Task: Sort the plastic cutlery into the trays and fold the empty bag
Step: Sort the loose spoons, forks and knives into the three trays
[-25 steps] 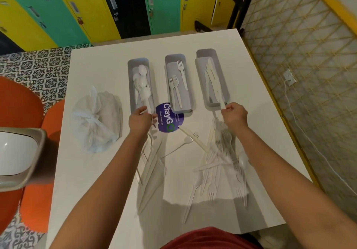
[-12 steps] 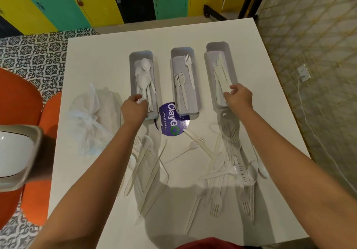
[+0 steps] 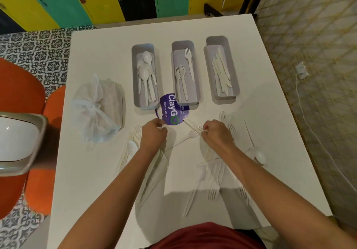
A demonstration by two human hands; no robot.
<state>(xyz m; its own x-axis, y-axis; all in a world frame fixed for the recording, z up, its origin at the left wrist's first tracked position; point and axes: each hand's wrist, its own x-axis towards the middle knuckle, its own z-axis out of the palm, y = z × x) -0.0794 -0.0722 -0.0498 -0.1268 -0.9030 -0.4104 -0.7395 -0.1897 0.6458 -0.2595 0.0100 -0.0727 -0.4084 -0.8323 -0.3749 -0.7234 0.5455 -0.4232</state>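
Right hand [image 3: 216, 134], fingers curled, pinches a white plastic fork [image 3: 193, 128] near its tines, just below the purple ClayGo sticker [image 3: 171, 109]. Left hand [image 3: 153, 135], fingers curled downward over the loose cutlery at the sticker's lower left edge; whether it grips a piece cannot be told. Both forearms extend from the lower edge across the white table [image 3: 96, 171].

Loose cutlery [image 3: 214, 171] lies scattered around and under the forearms: forks, knives and a spoon [image 3: 132, 148] to the left of the left wrist, another spoon [image 3: 259, 156] to the right of the right forearm.

Beyond the hands, three grey trays stand side by side, long axes pointing away: left tray [image 3: 135, 78] holds spoons, middle tray [image 3: 174, 75] holds three forks, right tray [image 3: 234, 75] holds knives. The sticker lies between the near ends of the left and middle trays.

A knotted translucent plastic bag [image 3: 96, 111] rests left of the spoon tray, near the table's left edge.
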